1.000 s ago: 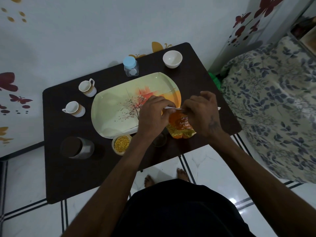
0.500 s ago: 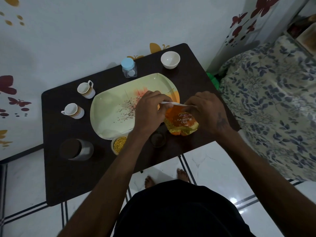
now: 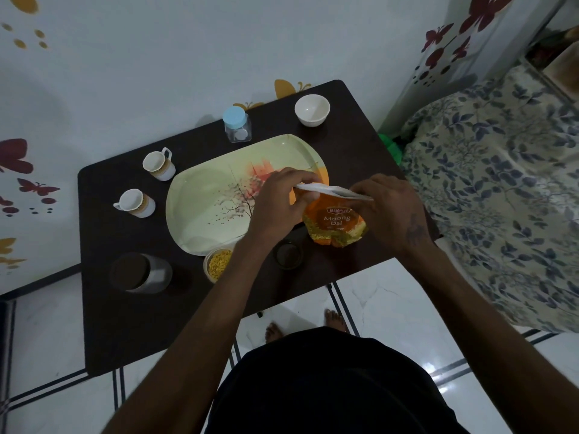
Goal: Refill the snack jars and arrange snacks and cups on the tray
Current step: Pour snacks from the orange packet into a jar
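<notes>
Hands: left hand (image 3: 277, 204) & right hand (image 3: 390, 211) pinching snack pkt (image 3: 333, 223) top

The dark brown counter (image 3: 131, 324) stands against a white wall (image 3: 156, 73) with red and yellow butterfly stickers (image 3: 14, 156). On the right is a bed (image 3: 501, 195) with a leaf-pattern sheet. The floor (image 3: 391, 296) has glossy white tiles with dark lines.
</notes>
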### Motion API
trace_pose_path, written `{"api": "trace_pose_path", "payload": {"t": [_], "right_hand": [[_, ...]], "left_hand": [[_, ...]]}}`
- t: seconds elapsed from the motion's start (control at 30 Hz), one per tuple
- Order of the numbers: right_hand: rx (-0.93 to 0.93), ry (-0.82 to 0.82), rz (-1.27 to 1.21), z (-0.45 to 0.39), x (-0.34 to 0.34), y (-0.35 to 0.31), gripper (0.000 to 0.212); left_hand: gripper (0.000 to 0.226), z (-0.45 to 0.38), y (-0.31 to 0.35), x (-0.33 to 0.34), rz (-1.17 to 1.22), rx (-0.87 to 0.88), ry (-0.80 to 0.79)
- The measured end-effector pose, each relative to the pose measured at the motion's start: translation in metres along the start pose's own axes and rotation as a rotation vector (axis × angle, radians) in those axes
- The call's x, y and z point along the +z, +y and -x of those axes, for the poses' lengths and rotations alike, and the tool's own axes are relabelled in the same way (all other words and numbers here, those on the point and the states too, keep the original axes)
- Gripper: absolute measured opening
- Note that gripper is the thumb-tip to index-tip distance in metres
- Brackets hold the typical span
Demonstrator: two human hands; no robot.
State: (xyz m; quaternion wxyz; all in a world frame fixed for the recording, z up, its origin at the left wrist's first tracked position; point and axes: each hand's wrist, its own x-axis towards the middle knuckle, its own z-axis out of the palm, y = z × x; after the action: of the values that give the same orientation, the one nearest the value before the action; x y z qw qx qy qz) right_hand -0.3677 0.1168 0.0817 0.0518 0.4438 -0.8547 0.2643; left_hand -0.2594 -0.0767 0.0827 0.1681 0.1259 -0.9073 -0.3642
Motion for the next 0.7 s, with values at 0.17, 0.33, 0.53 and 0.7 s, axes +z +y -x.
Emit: {"api": "trace_pose_path", "payload": {"t": [0.17, 0.33, 0.53, 0.7], "right_hand": [[0.086, 0.011, 0.013, 0.0, -0.001, -0.005, 0.041], [0.123, 0.011, 0.02, -0.002, -0.003, -0.013, 0.057], [0.029, 0.215, -0.014, -0.001, 0.003, -0.04, 0.036], [-0.122, -0.005, -0.176, 0.019, 0.046, -0.073, 0.022]], "left_hand": [[0.047, 0.003, -0.002, -0.003, 0.055, -0.05, -0.006], [0.052, 0.01, -0.007, -0.009, 0.077, -0.112, 0.033], [0.035, 0.034, -0.019, -0.021, 0.13, -0.161, 0.179], [0.026, 0.079, -0.054, -0.031, 0.104, -0.329, 0.323]]}}
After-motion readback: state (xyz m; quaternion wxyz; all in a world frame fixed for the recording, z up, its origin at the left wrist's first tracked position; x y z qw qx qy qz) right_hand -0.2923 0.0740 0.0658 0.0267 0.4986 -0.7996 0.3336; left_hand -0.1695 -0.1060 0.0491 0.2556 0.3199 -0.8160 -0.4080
